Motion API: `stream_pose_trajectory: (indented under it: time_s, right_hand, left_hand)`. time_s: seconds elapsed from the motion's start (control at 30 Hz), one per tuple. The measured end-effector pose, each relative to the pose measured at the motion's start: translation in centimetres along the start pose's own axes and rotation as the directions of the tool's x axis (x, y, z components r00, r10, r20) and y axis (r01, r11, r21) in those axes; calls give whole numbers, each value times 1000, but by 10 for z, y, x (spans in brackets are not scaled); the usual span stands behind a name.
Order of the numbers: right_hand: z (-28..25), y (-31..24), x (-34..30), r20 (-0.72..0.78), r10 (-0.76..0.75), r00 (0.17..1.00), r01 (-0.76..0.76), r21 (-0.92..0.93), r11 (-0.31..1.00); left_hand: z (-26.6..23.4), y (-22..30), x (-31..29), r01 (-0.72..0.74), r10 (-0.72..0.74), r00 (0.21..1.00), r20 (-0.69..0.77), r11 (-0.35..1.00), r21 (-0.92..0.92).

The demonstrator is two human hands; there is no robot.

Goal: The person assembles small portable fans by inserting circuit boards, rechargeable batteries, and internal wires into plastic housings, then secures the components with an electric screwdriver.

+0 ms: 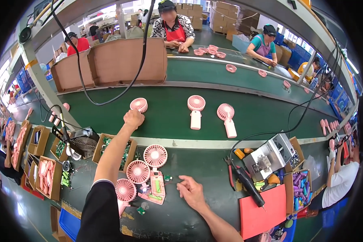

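On the green conveyor belt, my left hand is closed around the handle of a pink handheld fan, mostly hiding that handle. Two more pink fans lie on the belt to its right. Over the workbench, my right hand holds nothing, its fingers loosely bent and apart. Left of it sits a small green circuit board. Beside that lies an opened pink handle shell with green parts inside. Pink fan heads cluster around the shell.
At right are a black electric screwdriver, red-handled pliers, a metal machine, a red mat and a box of purple batteries. Parts boxes stand left. A cable hangs ahead; co-workers sit across the belt.
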State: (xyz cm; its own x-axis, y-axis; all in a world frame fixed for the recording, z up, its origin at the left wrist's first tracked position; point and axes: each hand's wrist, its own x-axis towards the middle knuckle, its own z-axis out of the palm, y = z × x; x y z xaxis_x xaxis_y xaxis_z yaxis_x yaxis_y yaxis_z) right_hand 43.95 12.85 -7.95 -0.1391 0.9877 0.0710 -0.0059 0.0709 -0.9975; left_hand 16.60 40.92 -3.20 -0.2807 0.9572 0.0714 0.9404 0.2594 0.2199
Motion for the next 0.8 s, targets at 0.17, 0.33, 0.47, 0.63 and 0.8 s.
stream_pose_trajectory:
  time_s: [0.17, 0.33, 0.47, 0.63, 0.8]
  right_hand:
    - [-4, -4, 1, -10, 114, 993, -111, 134, 985]
    - [-23, 8, 18, -160, 50, 986, -1, 293, 956]
    - [-51, -7, 23, -259, 155, 953, -60, 343, 937]
    - [-74, -12, 19, -300, 185, 936, -115, 236, 965]
    - [-83, -17, 5, -313, 10, 950, -118, -328, 937]
  left_hand:
    - [-21, 41, -26, -35, 50, 989, 143, 994, -105]
    - [-39, 91, -92, -317, 349, 909, 228, 934, -163]
    - [-52, 108, -147, -458, 464, 821, 331, 883, -101]
    - [-51, 96, -221, -644, 656, 727, 205, 754, -129]
    - [-50, 76, -298, -628, 677, 664, 317, 735, -254]
